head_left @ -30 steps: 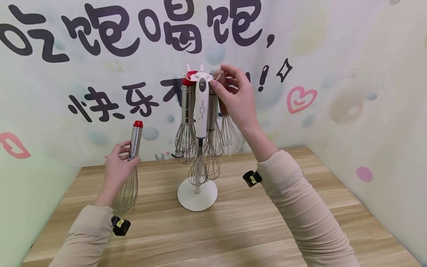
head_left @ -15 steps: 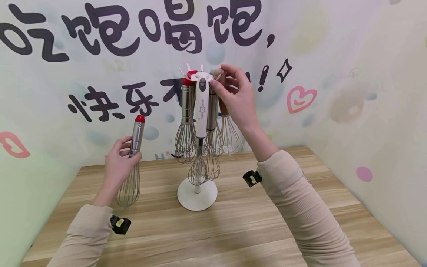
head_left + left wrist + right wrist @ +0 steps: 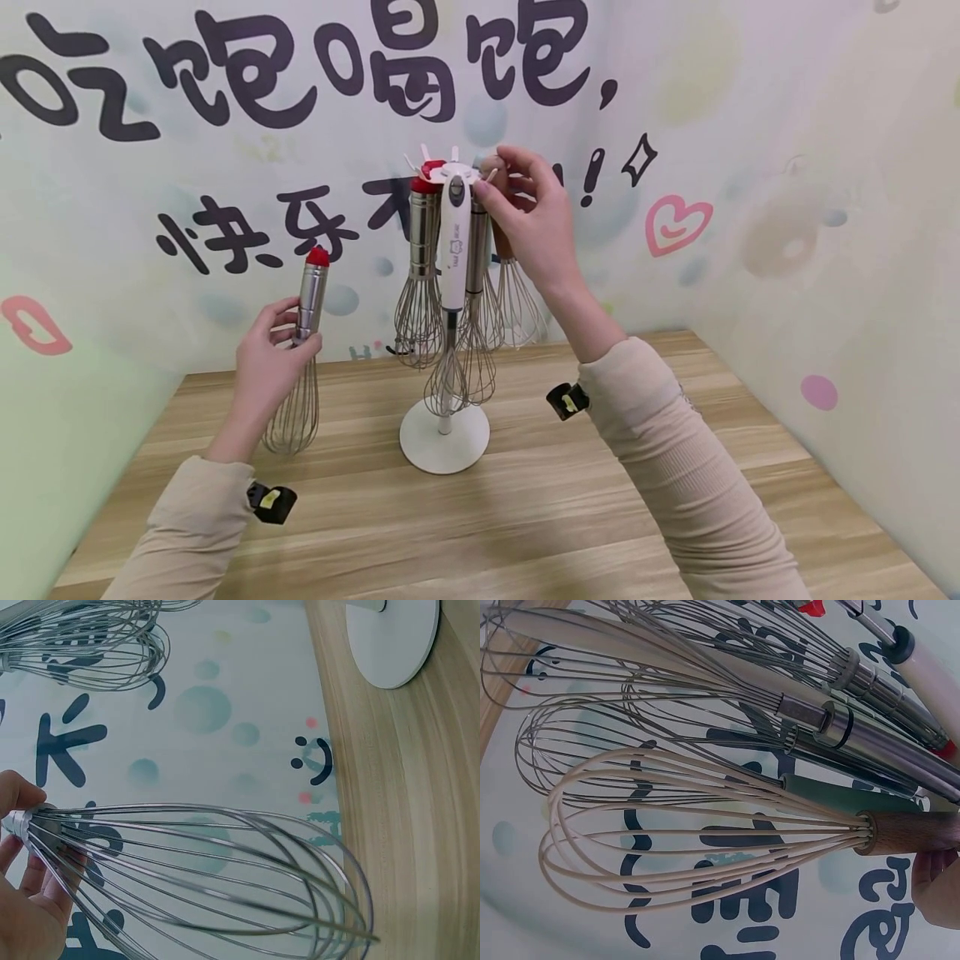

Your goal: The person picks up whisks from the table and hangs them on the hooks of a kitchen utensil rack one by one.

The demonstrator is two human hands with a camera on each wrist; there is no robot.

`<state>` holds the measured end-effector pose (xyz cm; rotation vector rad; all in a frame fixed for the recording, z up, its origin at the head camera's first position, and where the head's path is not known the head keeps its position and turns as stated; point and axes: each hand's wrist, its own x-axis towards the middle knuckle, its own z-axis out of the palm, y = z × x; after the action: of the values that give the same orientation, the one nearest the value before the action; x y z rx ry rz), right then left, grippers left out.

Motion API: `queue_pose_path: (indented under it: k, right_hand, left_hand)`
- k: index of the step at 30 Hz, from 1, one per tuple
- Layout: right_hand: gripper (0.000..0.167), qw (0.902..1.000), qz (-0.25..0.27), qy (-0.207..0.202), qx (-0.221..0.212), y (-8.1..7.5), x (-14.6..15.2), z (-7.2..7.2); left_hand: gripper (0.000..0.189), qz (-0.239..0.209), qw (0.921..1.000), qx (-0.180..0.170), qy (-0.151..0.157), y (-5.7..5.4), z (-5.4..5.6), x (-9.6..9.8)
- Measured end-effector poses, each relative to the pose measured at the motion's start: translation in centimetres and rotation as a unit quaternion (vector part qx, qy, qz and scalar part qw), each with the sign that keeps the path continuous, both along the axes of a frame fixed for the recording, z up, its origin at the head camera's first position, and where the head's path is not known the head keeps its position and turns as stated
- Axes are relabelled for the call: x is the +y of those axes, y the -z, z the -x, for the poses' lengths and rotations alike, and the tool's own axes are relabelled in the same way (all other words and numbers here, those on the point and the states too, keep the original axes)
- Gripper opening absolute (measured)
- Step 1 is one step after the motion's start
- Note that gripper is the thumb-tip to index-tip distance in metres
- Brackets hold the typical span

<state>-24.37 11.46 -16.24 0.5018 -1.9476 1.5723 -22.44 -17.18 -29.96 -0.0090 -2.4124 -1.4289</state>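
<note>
My left hand point(image 3: 268, 358) grips a balloon whisk point(image 3: 312, 292) by its steel handle, red tip up and wires hanging down, apart from the stand. In the left wrist view, fingers point(image 3: 51, 889) and thumb close round the whisk's collar point(image 3: 43, 825). Over on the right, my right hand point(image 3: 542, 221) holds the top of a wooden-handled whisk point(image 3: 502, 242) at the rack; the fingers hide part of the handle. The right wrist view shows its pale wires and wooden handle point(image 3: 911, 831). A white rack stand point(image 3: 444, 446) carries this whisk among several others.
A white-handled whisk point(image 3: 454, 258) hangs at the rack's front, with a red-topped steel one point(image 3: 423, 233) on its left. A green-handled whisk point(image 3: 847, 793) shows behind the wooden one. Walls with lettering enclose the wooden table point(image 3: 480, 533) behind and on both sides.
My left hand has raised its whisk, which has shifted slightly to the right. My right hand stays at the rack, holding the wooden-handled whisk as before.
</note>
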Motion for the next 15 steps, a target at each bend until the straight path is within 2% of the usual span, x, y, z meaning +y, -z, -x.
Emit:
queue_pose_path:
  k: [15]
  right_hand:
    - [0.046,1.0,0.001,0.003,0.001,0.03,-0.1,0.09]
  left_hand:
    - [0.057,-0.018,0.9997,0.015,0.01,-0.89,-0.25,0.82]
